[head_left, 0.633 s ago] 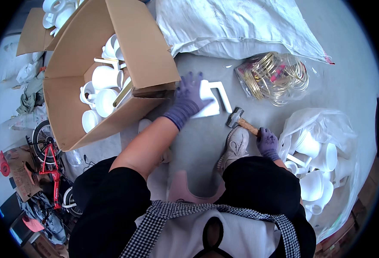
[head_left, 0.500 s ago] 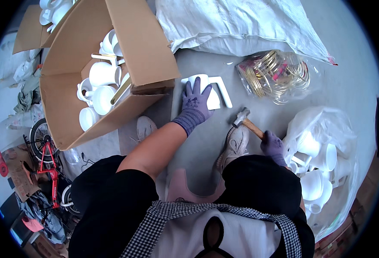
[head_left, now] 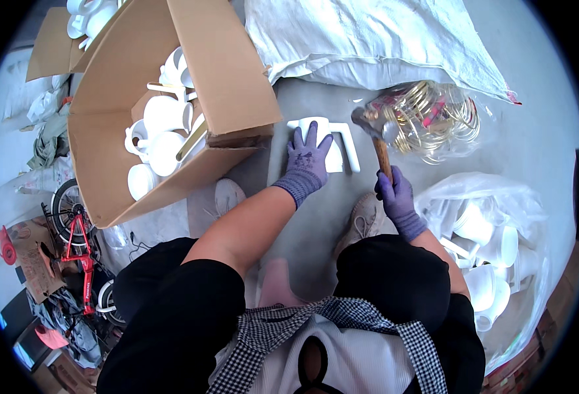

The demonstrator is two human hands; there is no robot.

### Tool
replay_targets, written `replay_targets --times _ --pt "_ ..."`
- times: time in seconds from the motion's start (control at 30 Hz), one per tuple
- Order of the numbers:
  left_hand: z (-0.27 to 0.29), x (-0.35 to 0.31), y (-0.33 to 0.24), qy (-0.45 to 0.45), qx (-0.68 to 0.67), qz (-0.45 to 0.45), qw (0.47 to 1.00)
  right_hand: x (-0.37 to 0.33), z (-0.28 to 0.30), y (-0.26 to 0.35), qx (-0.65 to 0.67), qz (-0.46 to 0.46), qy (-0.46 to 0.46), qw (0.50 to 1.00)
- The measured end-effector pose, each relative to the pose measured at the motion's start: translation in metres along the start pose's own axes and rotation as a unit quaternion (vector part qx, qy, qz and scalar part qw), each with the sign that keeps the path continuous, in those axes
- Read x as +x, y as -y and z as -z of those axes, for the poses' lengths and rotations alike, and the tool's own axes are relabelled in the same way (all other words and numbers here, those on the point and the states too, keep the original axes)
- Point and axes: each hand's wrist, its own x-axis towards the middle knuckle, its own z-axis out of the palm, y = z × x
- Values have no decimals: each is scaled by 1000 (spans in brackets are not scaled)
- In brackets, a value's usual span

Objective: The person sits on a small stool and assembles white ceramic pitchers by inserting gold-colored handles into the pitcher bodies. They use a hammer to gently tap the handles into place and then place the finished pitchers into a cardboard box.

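My left hand (head_left: 309, 167), in a purple knit glove, lies with its fingers spread on a white plastic jug (head_left: 334, 156). The jug is on its side on the grey floor, its angular handle (head_left: 348, 146) pointing right; my palm and fingers hide part of its body. My right hand (head_left: 399, 200), gloved the same way, is closed around the wooden grip of a hammer (head_left: 382, 157). The metal hammer head (head_left: 367, 122) is raised, right of the jug's handle and apart from it, and slightly blurred.
At the left, an open cardboard box (head_left: 115, 118) contains several white jugs. A clear plastic bag (head_left: 499, 190) with white jugs stands at the right. Beyond lie a bag of gold-coloured rings (head_left: 427, 121) and a large white sack (head_left: 375, 39). A red bicycle (head_left: 82, 259) is far left.
My right hand has lifted the hammer and brought it forward and to the left, from beside my knee toward the jug. The left hand stays spread on the jug.
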Motion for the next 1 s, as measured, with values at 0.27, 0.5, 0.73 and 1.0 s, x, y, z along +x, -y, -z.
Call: replay_targets --times 0.27,0.5,0.73,1.0 --pt "-5 10 13 -61 -10 -78 995 19 -7 -25 -77 15 -15 997" --pt "-9 7 6 -48 17 -76 996 19 -16 -56 -183 -26 20 983" --pt "-6 8 9 -32 35 -71 996 -3 -24 -40 -113 -6 4 994" --pt "-3 11 13 -30 24 -42 998 16 -8 -60 -203 -6 37 978"
